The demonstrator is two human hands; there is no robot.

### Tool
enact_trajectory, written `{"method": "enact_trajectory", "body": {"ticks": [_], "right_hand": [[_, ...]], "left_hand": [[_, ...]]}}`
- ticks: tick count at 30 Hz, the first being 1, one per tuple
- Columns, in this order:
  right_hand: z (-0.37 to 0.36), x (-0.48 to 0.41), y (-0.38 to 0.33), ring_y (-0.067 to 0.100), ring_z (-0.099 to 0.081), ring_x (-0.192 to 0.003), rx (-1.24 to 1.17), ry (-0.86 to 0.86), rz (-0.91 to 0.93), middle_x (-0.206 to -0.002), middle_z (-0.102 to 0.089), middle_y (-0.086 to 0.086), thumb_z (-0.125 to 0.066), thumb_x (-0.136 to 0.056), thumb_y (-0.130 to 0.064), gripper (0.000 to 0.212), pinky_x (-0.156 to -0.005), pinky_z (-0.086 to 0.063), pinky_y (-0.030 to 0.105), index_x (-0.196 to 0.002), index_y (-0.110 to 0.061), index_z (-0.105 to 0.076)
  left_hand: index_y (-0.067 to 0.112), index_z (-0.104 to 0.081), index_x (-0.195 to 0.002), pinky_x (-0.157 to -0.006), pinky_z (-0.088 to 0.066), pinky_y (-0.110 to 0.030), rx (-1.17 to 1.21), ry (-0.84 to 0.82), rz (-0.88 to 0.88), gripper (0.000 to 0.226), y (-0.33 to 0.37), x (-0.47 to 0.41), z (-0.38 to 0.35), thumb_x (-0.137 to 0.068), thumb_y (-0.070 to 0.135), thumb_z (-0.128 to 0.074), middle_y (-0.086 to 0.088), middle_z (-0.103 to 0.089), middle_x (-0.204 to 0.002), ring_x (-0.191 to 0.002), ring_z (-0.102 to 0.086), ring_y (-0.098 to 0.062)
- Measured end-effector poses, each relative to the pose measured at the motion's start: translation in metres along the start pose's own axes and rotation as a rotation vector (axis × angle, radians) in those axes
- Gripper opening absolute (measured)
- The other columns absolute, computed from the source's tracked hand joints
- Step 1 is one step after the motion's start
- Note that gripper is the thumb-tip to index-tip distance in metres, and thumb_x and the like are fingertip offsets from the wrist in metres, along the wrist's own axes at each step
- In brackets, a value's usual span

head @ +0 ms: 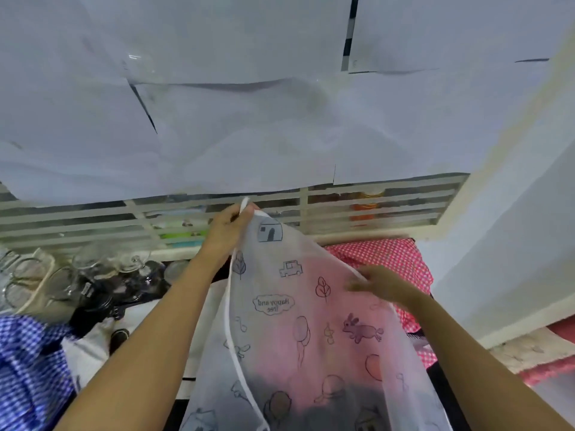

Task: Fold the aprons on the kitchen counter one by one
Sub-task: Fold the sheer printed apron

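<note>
A thin white apron (298, 334) printed with houses, cars, trees and a rabbit hangs in front of me, lifted off the counter. My left hand (228, 231) pinches its top corner and white edge strap high up near the window grille. My right hand (378, 284) holds the apron's right edge lower down, its fingers blurred. A red-and-white checked apron (401, 262) lies on the counter behind and to the right. A blue checked apron (28, 368) lies at the lower left.
Glass cups and mugs (62, 275) stand crowded at the left of the counter. A white window grille (373, 206) runs along the back, with white paper sheets (249, 119) above it. A white wall (513, 244) closes in the right side.
</note>
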State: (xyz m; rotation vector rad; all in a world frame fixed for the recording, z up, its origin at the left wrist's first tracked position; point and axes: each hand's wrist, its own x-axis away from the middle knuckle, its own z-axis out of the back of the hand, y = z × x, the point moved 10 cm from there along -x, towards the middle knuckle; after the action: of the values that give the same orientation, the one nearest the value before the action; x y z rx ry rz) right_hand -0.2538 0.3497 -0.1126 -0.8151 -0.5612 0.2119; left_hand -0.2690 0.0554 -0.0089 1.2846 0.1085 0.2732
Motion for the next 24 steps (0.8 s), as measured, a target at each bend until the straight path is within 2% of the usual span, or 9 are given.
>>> {"method": "enact_trajectory", "body": {"ticks": [3, 5, 9, 11, 12, 15, 18, 21, 24], "right_hand": [[0.004, -0.017, -0.025, 0.024, -0.071, -0.086, -0.395, -0.004, 0.052, -0.098, -0.073, 0.006, -0.06, -0.092, -0.018, 0.018, -0.08, -0.058, 0.036, -0.108, -0.013, -0.066], [0.009, -0.031, -0.04, 0.026, -0.07, -0.091, -0.501, 0.049, 0.093, -0.102, -0.071, 0.005, -0.059, -0.091, -0.007, 0.023, -0.079, -0.058, 0.036, -0.111, -0.018, -0.064], [0.02, -0.053, -0.053, 0.023, -0.064, -0.093, -0.399, 0.229, 0.14, -0.109, -0.063, 0.002, -0.046, -0.093, 0.003, 0.035, -0.075, -0.058, 0.031, -0.105, -0.028, -0.057], [0.013, -0.064, -0.04, 0.021, -0.063, -0.092, -0.422, 0.225, 0.074, -0.115, -0.06, 0.005, -0.045, -0.093, 0.002, 0.031, -0.069, -0.057, 0.029, -0.107, -0.025, -0.051], [0.008, -0.069, -0.032, 0.017, -0.063, -0.091, -0.385, 0.209, 0.03, -0.115, -0.06, 0.005, -0.048, -0.093, -0.001, 0.027, -0.067, -0.055, 0.025, -0.109, -0.022, -0.049], [-0.01, -0.078, -0.013, 0.01, -0.063, -0.087, -0.267, 0.1, -0.093, -0.109, -0.064, 0.001, -0.061, -0.091, -0.018, 0.03, -0.063, -0.051, 0.017, -0.121, -0.016, -0.055], [-0.014, -0.083, -0.024, 0.01, -0.066, -0.084, -0.326, 0.034, -0.095, -0.102, -0.069, 0.001, -0.058, -0.092, -0.034, 0.032, -0.063, -0.052, 0.018, -0.117, -0.014, -0.064], [-0.008, -0.097, -0.044, 0.014, -0.064, -0.087, -0.217, 0.079, -0.063, -0.102, -0.069, 0.002, -0.067, -0.087, -0.033, 0.027, -0.08, -0.052, 0.028, -0.106, -0.014, -0.068], [0.013, -0.101, -0.072, 0.013, -0.053, -0.077, 0.117, 0.372, 0.023, -0.09, -0.059, 0.0, -0.071, -0.082, -0.015, 0.018, -0.064, -0.041, 0.022, -0.091, -0.013, -0.056]], "left_hand": [[0.018, -0.066, -0.092, -0.065, -0.05, -0.021, 0.071, -0.164, 0.106, 0.024, -0.011, -0.011, -0.011, -0.099, 0.033, -0.049, 0.0, -0.068, -0.084, -0.073, -0.064, -0.009], [0.017, -0.069, -0.094, -0.07, -0.051, -0.024, 0.053, -0.16, 0.133, 0.023, -0.024, -0.022, -0.007, -0.098, 0.032, -0.05, -0.002, -0.068, -0.087, -0.077, -0.063, -0.014], [0.018, -0.066, -0.095, -0.067, -0.04, -0.025, -0.419, 0.192, -0.105, 0.006, -0.042, -0.029, 0.031, -0.093, 0.016, -0.061, -0.002, -0.06, -0.083, -0.067, -0.051, -0.011], [0.012, -0.057, -0.101, -0.066, -0.037, -0.022, -0.406, 0.41, -0.101, 0.015, -0.053, -0.004, 0.05, -0.089, 0.014, -0.066, -0.001, -0.053, -0.088, -0.073, -0.048, -0.013], [0.012, -0.053, -0.095, -0.061, -0.036, -0.02, -0.389, 0.395, -0.087, 0.017, -0.063, 0.007, 0.045, -0.088, 0.016, -0.068, 0.001, -0.052, -0.081, -0.071, -0.048, -0.014], [0.015, -0.048, -0.075, -0.057, -0.042, -0.028, -0.592, -0.015, 0.118, 0.034, -0.112, 0.047, -0.016, -0.084, 0.041, -0.069, 0.002, -0.054, -0.067, -0.064, -0.053, -0.016], [0.01, -0.053, -0.1, -0.069, -0.047, -0.025, -0.817, -0.331, 0.462, 0.059, -0.19, 0.104, -0.044, -0.077, 0.064, -0.064, -0.001, -0.062, -0.092, -0.082, -0.058, -0.016], [0.003, -0.054, -0.109, -0.064, -0.048, -0.024, -0.854, -0.401, 0.553, 0.071, -0.225, 0.129, -0.041, -0.071, 0.061, -0.068, 0.0, -0.059, -0.088, -0.08, -0.06, -0.016], [-0.001, -0.051, -0.113, -0.08, -0.055, -0.031, -0.858, -0.394, 0.509, 0.056, -0.225, 0.132, -0.036, -0.074, 0.033, -0.072, -0.011, -0.06, -0.105, -0.093, -0.061, -0.022]]}}
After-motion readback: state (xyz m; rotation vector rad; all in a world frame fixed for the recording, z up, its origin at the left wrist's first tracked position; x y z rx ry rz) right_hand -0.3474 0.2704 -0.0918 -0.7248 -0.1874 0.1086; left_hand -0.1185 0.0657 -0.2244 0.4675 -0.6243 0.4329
